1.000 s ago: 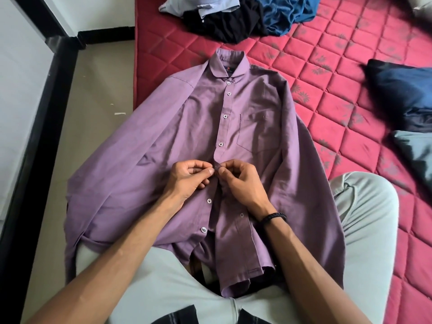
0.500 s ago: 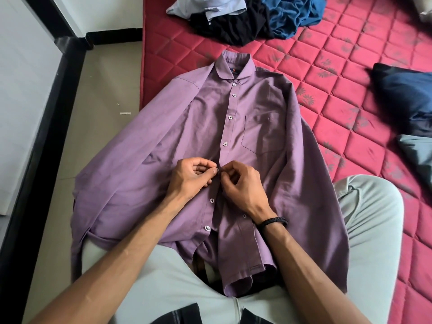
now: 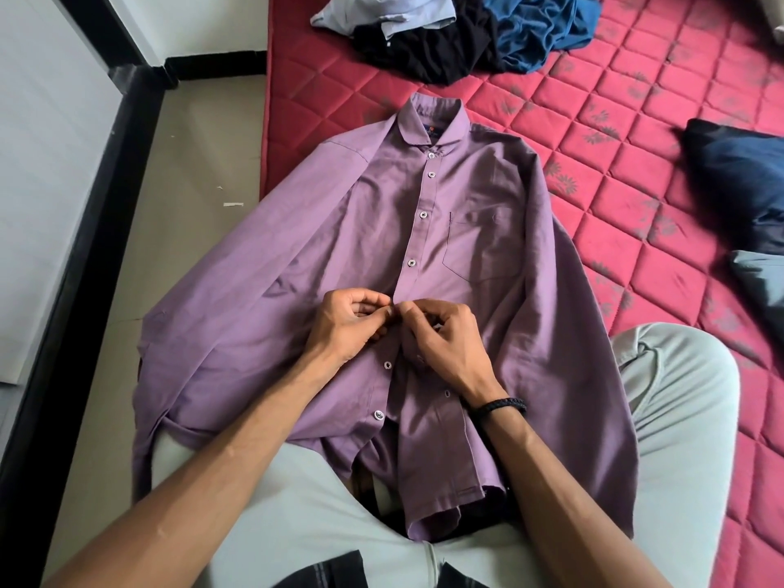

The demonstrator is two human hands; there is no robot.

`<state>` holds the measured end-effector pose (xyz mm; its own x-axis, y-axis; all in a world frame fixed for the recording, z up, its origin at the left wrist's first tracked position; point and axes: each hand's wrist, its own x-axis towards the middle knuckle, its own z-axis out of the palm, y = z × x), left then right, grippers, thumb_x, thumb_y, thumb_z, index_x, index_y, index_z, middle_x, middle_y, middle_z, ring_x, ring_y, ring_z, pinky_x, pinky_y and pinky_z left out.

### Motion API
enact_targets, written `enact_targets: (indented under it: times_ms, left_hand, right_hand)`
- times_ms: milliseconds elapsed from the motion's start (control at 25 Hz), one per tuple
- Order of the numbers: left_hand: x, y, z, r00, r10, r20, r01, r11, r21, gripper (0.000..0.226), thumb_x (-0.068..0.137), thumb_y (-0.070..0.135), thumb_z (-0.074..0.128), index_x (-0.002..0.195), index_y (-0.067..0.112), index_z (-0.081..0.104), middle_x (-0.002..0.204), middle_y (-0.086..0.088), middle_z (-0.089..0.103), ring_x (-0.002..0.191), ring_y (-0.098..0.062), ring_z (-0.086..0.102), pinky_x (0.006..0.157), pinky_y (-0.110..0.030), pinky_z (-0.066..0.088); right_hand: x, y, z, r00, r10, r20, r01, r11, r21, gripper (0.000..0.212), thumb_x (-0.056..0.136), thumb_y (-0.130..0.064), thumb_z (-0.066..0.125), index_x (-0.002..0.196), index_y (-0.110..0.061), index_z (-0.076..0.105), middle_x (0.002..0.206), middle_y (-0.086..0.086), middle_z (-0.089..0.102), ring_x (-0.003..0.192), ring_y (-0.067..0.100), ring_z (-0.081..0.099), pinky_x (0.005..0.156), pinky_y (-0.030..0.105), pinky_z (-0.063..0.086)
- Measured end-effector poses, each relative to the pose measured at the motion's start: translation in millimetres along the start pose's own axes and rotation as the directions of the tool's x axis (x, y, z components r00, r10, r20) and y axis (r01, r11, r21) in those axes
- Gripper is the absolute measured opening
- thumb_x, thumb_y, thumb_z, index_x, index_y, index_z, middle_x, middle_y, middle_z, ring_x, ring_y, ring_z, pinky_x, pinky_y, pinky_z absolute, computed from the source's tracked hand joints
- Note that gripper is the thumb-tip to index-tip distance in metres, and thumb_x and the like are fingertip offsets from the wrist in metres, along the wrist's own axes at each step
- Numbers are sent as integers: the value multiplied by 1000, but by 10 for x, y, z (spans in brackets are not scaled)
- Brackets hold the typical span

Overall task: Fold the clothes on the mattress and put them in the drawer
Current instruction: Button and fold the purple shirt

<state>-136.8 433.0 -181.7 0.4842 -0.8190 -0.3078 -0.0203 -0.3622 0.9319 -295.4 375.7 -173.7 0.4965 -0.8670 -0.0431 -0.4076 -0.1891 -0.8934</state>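
Both hands, left (image 3: 350, 322) and right (image 3: 445, 337), fingers curled, pinch the placket of a purple shirt (image 3: 488, 265) spread across the mattress (image 3: 636, 133) edge and lap.

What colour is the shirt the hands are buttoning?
Purple, a soft lilac shade. The shirt shows best in the head view, spread flat on the red mattress.

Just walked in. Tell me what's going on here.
A person sits on a red mattress with a purple shirt spread face up over their lap and the mattress edge. The left hand and right hand pinch the placket at mid-chest, apparently fastening a button. The buttons above look done up; the two below remain open. Nothing is folded yet. A heap of other clothes waits beyond the collar. No drawer is in view.
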Motion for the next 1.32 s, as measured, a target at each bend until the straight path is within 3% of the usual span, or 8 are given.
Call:
enact_targets:
  times_ms: [120,440,560,760,1000,1080,1200,1320]
  left_hand:
    - [-16,-23,32,999,-6,46,4,999,33,15,90,7,78,83,20,74,66,2,72,51,-8,64,52,-19,52]
    - [-1,-28,30,998,-41,44,40,999,29,18,92,-2,70,89,16,71,73,-4,68,47,-2,60,49,-15,51]
    - [-1,-17,10,996,-61,61,60,998,14,16,95,-2,68,93,14,70,74,-4,68,48,0,59,51,-14,51]
    - [-20,13,-3,993,-83,86,86,995,-41,19,98,0,64,91,18,69,67,3,67,50,1,58,53,-13,50]
    - [-35,72,-8,988,-136,72,144,981,-127,24,99,30,67,85,12,74,72,-1,72,58,-9,63,57,-19,55]
    - [-48,76,2,991,-116,66,122,987,-101,16,93,28,75,88,13,74,72,1,74,58,-8,63,58,-19,56]
    - [-43,32,-7,996,-85,34,88,993,-85,10,91,15,78,97,12,71,71,1,74,55,-5,65,58,-18,57]
    - [-33,7,-22,999,-41,3,41,998,-51,5,94,8,73,98,11,72,73,-3,73,56,-6,65,59,-18,56]
  right_hand:
    - [16,24,4,995,80,55,-88,982,168,28,100,-40,61,87,-20,75,66,-1,70,59,6,59,63,34,52]
    - [50,149,46,984,172,48,-178,952,248,5,94,-19,74,90,-17,75,78,5,76,71,20,74,77,54,63]
    - [41,135,58,984,172,40,-176,947,268,3,90,-19,79,89,-16,77,77,9,75,67,18,71,74,50,63]
    - [30,106,39,975,209,74,-221,899,379,16,84,-12,85,96,-6,76,79,9,76,64,13,68,61,25,57]
    - [39,161,48,980,172,97,-195,919,342,14,84,-9,84,97,-11,78,86,12,78,75,17,71,82,44,63]
    - [40,166,50,983,149,110,-179,919,352,14,85,-8,83,98,-10,79,87,12,78,77,18,71,82,45,62]
    - [42,167,39,974,162,159,-214,890,403,15,88,-4,79,102,-8,79,90,12,79,79,18,72,81,39,62]
    - [43,148,24,967,187,174,-246,865,438,14,91,-4,76,104,-3,78,87,11,78,70,11,68,68,24,57]
